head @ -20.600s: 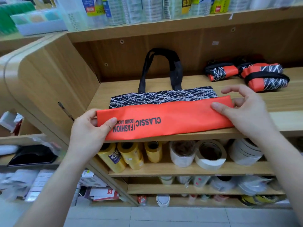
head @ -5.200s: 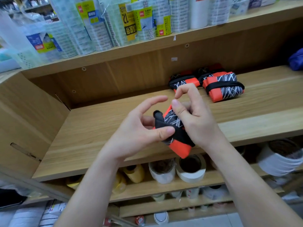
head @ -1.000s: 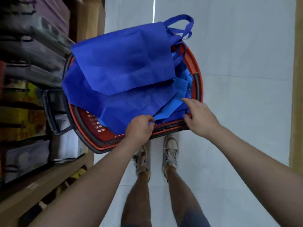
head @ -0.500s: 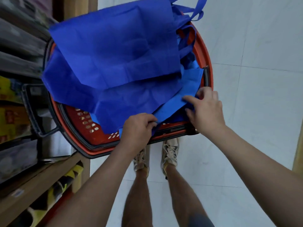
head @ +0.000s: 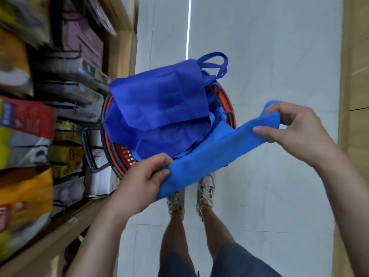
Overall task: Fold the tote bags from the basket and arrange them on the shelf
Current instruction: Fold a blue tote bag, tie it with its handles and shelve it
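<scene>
We are in a shop, standing in an aisle. From 7 to 11 o'clock run wooden shelves point(head: 60, 236) packed tight with printed packs point(head: 26, 120) of goods, blurred but stacked side by side in rows. A red plastic shopping basket point(head: 125, 154) with a dark handle sits on the floor point(head: 269, 56) at centre, heaped with blue bags point(head: 159, 100). The pale tiled floor runs off toward 12 o'clock, and another wooden unit point(head: 357, 76) edges it at 3 o'clock.
</scene>
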Available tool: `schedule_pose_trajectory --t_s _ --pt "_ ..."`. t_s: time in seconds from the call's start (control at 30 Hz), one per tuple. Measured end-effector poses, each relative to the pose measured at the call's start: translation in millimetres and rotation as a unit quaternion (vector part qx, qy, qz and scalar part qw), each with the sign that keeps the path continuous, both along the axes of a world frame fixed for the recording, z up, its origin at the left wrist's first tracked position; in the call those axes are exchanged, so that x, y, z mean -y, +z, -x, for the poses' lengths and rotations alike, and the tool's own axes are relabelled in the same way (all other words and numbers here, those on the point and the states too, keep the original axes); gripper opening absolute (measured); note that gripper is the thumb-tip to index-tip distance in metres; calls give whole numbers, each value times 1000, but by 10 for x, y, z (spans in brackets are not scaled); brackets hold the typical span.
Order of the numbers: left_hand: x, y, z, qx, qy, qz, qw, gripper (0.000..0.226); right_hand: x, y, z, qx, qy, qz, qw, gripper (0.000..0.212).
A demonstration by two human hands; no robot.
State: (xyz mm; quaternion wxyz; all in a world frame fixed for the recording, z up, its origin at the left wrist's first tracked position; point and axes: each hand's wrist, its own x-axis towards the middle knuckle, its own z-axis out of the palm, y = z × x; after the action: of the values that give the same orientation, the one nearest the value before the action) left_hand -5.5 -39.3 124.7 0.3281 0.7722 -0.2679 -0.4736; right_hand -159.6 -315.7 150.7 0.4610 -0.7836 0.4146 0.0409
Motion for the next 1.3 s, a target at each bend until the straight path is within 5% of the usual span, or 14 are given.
schedule_pose_trajectory --t_s 0.2,0.33,0.4,0.57,0.63,0.7,0.83,0.9,0.97,1.07,1.17,1.23,1.3 --pt "-300 986 -120 194 -50 -70 977 20 -425 1069 -276 100 8 58 993 11" --pt "-117 1694 141 108 54 61 991 39 -799 1745 -481 149 106 67 981 17" --pt "18 1883 318 136 79 115 981 31 -966 2008 -556 198 105 76 972 15" --pt "207 2211 851 320 192 132 918 7 -1200 2462 -502 103 97 -8 990 104" --pt "314 2324 1093 311 172 90 930 30 -1295 2500 -446 99 147 -40 983 88" --pt "404 2468 1271 270 148 78 948 60 -1293 2526 -397 109 186 40 976 49" --pt "315 2721 1401 249 114 145 951 49 -1093 2743 -372 136 273 79 949 34" --pt "140 2810 1397 282 151 172 932 44 -995 2870 -392 145 353 23 924 31" --pt "-107 2876 1397 379 258 154 875 34 -937 2995 -450 158 418 -59 893 24" --pt "-549 2978 1432 486 349 29 801 50 -960 3145 -588 159 468 -200 846 26" --pt "-952 3136 1547 484 308 -53 818 76 -1229 3259 -730 147 533 -261 791 29" --pt "-1178 3240 1652 412 325 -90 846 66 -1493 3318 -787 141 566 -281 762 27" --pt "-1417 3334 1808 404 366 -99 832 29 -1791 3343 -804 130 583 -298 744 31"
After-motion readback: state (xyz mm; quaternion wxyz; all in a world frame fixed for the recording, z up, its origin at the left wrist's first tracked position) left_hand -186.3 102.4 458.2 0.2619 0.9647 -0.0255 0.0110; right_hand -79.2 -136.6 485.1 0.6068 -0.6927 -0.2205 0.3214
